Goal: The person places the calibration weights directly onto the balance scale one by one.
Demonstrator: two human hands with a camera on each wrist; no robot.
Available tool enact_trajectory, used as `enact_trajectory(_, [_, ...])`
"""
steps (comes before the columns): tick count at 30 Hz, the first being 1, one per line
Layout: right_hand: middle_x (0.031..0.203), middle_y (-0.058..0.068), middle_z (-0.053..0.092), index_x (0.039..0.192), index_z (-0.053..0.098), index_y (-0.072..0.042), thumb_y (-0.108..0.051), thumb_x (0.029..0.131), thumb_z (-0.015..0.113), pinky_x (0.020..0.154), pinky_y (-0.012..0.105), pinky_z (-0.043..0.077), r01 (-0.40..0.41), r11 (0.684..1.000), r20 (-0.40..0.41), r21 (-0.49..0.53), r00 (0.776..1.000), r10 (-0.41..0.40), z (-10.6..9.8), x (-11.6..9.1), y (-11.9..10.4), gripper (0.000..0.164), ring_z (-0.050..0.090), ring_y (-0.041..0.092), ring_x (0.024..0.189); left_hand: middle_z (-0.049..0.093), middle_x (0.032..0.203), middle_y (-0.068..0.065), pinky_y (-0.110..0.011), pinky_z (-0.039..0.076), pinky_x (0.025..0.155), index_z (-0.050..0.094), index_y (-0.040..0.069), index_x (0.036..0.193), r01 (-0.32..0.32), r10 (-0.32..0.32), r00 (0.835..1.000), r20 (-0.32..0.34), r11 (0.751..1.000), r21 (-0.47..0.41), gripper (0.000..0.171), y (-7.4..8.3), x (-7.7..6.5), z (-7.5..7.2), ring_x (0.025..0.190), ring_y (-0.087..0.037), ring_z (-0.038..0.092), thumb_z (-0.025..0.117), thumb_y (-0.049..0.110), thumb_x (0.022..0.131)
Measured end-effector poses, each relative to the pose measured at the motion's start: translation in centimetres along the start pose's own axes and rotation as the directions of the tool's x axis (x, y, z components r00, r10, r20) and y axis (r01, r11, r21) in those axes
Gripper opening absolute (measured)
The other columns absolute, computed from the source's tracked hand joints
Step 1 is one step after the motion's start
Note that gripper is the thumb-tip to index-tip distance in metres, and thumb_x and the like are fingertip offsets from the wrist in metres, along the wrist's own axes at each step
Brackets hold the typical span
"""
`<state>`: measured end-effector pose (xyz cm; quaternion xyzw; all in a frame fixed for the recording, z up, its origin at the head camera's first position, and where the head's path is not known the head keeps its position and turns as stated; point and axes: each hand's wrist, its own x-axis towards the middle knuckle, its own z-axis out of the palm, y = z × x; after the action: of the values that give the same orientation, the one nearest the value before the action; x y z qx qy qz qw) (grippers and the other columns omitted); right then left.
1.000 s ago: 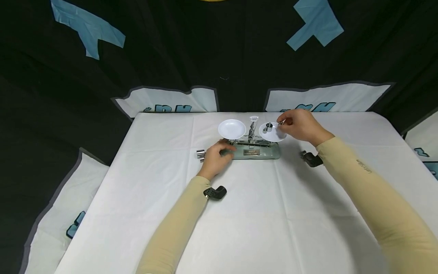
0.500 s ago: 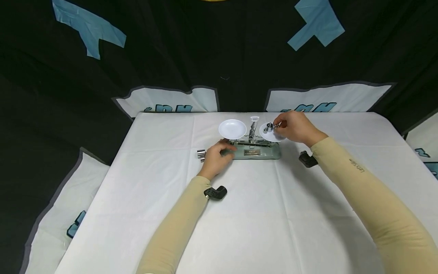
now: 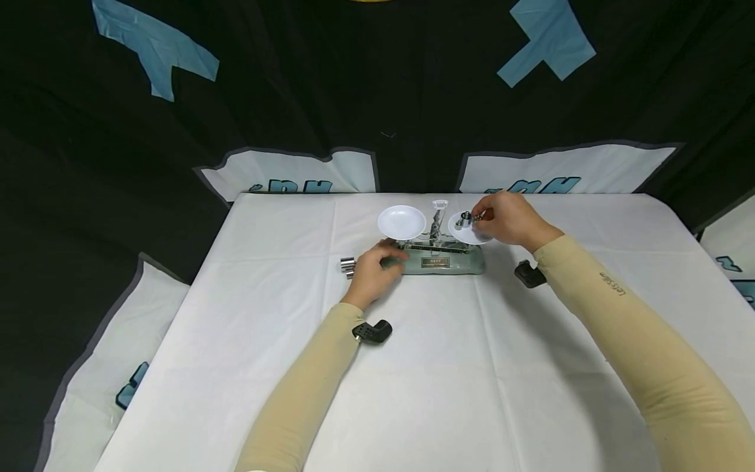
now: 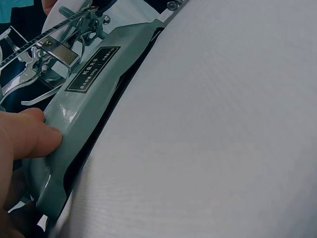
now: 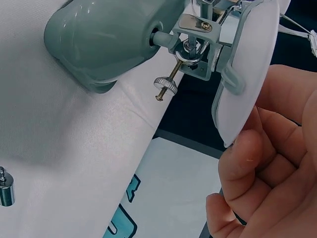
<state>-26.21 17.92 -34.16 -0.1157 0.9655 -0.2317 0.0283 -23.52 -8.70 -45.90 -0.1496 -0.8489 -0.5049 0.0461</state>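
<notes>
A green tray balance (image 3: 454,261) with two white pans stands near the table's far edge. My left hand (image 3: 373,272) grips the left end of its base; in the left wrist view the thumb (image 4: 42,139) lies on the green top. Over the right pan (image 3: 472,237), my right hand (image 3: 508,219) pinches a small metal weight (image 3: 478,217), mostly hidden by the fingers. Beside it on that pan stand shiny weights (image 3: 465,219). The left pan (image 3: 402,223) holds nothing. In the right wrist view my fingers (image 5: 242,153) are right at the pan's rim, the held weight hidden.
Silver cylindrical weights (image 3: 347,263) stand on the white-covered table (image 3: 425,380) left of the balance. Another weight (image 5: 6,188) is on the cloth in the right wrist view. A black curtain (image 3: 354,85) hangs behind the table.
My right hand has moved slightly left and inward over the right pan, bringing the pinched weight close to the others there. The left hand stays on the base.
</notes>
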Motion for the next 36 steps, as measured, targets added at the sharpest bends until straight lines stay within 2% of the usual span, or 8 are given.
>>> enact_trajectory(27, [0.09, 0.016, 0.066, 0.106, 0.071, 0.0, -0.006, 0.086, 0.066, 0.061, 0.03, 0.046, -0.018, 1.0, 0.015, 0.003, 1.0, 0.018, 0.2, 0.2, 0.1, 0.022, 0.055, 0.025, 0.081, 0.059, 0.137, -0.013, -0.037, 0.037, 0.115, 0.074, 0.006, 0.098, 0.007, -0.007, 1.0, -0.009, 1.0, 0.009, 0.019, 0.0, 0.0, 0.1, 0.137, -0.024, 0.048, 0.068, 0.004, 0.08])
enact_trajectory(36, [0.094, 0.016, 0.065, 0.111, 0.07, -0.002, -0.01, 0.087, 0.064, 0.064, 0.031, 0.046, -0.032, 0.999, 0.012, -0.017, 0.999, 0.032, -1.1, -0.3, -0.1, 0.026, 0.054, 0.027, 0.084, 0.057, 0.139, -0.013, -0.037, 0.037, 0.116, 0.074, 0.006, 0.098, 0.013, -0.013, 1.0, -0.003, 1.0, 0.009, 0.019, 0.1, -0.1, 0.0, 0.137, -0.025, 0.047, 0.068, 0.004, 0.08])
